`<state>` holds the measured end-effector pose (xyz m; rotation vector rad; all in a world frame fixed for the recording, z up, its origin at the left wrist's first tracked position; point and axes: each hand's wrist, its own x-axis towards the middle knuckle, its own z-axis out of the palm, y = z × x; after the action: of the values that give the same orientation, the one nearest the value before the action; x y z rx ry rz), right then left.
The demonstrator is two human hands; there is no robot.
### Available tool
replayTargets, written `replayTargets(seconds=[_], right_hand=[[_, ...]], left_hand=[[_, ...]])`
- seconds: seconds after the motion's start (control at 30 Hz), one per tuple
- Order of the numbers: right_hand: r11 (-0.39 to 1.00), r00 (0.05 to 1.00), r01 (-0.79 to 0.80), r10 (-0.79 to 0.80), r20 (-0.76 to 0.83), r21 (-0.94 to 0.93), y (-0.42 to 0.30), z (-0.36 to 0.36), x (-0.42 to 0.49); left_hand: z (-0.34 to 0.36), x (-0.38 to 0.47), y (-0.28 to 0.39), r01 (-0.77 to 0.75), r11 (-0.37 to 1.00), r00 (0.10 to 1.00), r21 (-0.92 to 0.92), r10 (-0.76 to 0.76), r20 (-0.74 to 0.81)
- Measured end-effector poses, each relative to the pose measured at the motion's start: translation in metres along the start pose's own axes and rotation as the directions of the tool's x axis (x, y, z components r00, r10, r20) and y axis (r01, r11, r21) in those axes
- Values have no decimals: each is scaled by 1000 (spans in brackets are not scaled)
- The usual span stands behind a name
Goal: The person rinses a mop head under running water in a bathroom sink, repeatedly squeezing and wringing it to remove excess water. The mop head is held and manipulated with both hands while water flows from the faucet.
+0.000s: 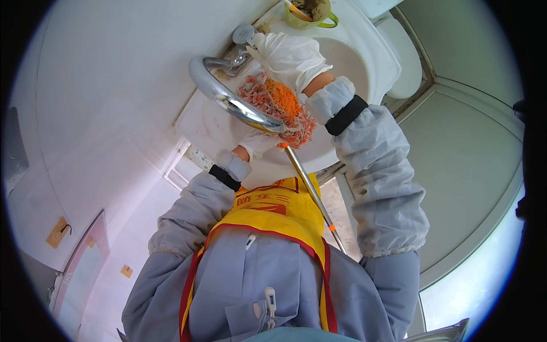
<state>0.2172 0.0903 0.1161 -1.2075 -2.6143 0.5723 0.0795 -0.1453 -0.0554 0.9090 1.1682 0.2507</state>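
Over the white washbasin (pixel 346 64), a mop head (pixel 284 102) of orange, pink and white strands lies under the curved chrome spout (pixel 239 107) of the faucet. Its metal pole (pixel 310 188) slants down past the yellow apron. My left hand (pixel 258 143), in a white glove, is beside the lower end of the mop head near the pole's top; its fingers are partly hidden behind spout and strands. My right hand (pixel 290 57), gloved too, reaches above the mop head, its fingertips at the round chrome faucet handle (pixel 244 35).
A green cup (pixel 295 19) with a brush in it stands on the basin's far rim. Beyond the basin on the right is a white toilet (pixel 399 60). A wall runs along the left, and a curved shower enclosure (pixel 466 158) stands at the right.
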Motion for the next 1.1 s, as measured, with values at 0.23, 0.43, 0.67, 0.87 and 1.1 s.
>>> replayTargets(seconds=[0.23, 0.43, 0.67, 0.87, 1.1], right_hand=[[996, 998, 45, -41, -50, 75, 7, 2, -7], [980, 981, -115, 85, 176, 164, -9, 0, 0], [912, 938, -218, 98, 332, 347, 3, -3, 8], [284, 894, -440, 232, 384, 852, 18, 14, -50], [-450, 784, -458, 201, 587, 766, -23, 43, -158]], left_hand=[[-2, 2, 12, 131, 983, 987, 130, -142, 76], [2, 6, 45, 246, 968, 969, -57, -244, 38], [1, -8, 58, 161, 985, 987, 65, -162, 16], [2, -16, 50, 64, 959, 995, -275, -84, -62], [-2, -11, 77, 158, 941, 987, -299, -144, 69]])
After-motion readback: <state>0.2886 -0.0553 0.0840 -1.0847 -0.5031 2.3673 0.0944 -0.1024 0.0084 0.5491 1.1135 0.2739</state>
